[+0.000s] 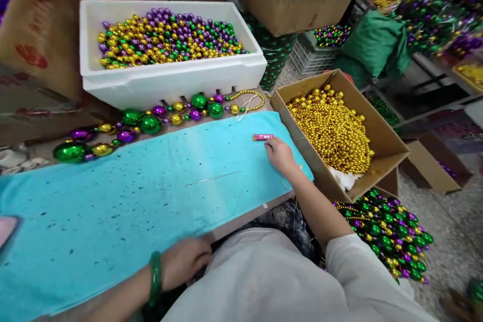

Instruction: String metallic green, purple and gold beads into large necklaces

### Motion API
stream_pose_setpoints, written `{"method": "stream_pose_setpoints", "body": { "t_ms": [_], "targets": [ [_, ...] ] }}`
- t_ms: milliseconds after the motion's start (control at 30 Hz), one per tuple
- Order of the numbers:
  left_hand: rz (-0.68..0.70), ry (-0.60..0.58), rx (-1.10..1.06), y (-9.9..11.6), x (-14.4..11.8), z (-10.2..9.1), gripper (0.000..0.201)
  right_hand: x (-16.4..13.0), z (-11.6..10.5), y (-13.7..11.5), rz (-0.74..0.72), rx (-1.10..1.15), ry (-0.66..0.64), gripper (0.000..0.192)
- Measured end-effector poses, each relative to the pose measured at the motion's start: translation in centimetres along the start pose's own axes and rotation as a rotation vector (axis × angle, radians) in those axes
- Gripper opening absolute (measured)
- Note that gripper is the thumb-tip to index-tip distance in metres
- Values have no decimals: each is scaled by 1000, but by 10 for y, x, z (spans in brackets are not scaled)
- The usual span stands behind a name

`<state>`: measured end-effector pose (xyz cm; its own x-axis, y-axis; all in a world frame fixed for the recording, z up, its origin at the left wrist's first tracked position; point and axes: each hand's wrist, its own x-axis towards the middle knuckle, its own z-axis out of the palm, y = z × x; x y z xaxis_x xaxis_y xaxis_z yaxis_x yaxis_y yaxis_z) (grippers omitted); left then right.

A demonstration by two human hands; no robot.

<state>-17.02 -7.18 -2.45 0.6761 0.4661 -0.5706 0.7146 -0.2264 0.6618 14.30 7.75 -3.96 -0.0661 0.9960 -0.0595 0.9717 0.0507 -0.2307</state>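
My right hand [279,154] rests on the far right end of a turquoise cloth [124,196] that covers the table, its fingertips just below a small pink lighter [263,137]. It holds nothing that I can see. My left hand [184,260], with a green bangle on its wrist, lies at the near edge of the cloth with the fingers curled under; what they hold is hidden. A thin needle or wire [215,178] lies on the cloth between the hands. A strand of large green, purple and gold beads [151,123] runs along the cloth's far edge.
A white foam box [169,80] of mixed beads stands behind the strand. A cardboard box [381,133] of gold beads sits at the right. A heap of mixed beads [392,231] lies on the floor by my right side. Big cartons stand at the back.
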Motion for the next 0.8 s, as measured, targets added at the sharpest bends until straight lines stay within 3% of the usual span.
{"method": "stream_pose_setpoints", "body": {
  "t_ms": [67,200,267,367,500,633,733,800],
  "targets": [
    [44,121,82,-4,15,-26,33,14,4,-6,-9,3,-34,30],
    [62,532,339,-2,61,-68,31,27,10,-16,-12,-48,-147,28],
    [9,598,470,4,84,-75,27,26,10,-18,-21,-60,-165,28],
    [-67,574,561,14,107,-70,25,23,9,-17,-37,-63,-162,29],
    [-113,578,593,22,116,-57,24,21,11,-11,-104,35,-84,27],
    [-174,607,668,25,121,-46,23,17,13,-4,-136,479,61,16],
    [-251,696,632,30,126,-41,22,4,11,-8,-49,899,23,9],
    [-282,830,546,38,125,-41,21,-9,5,-15,-29,1091,-14,12]
  ]
}}
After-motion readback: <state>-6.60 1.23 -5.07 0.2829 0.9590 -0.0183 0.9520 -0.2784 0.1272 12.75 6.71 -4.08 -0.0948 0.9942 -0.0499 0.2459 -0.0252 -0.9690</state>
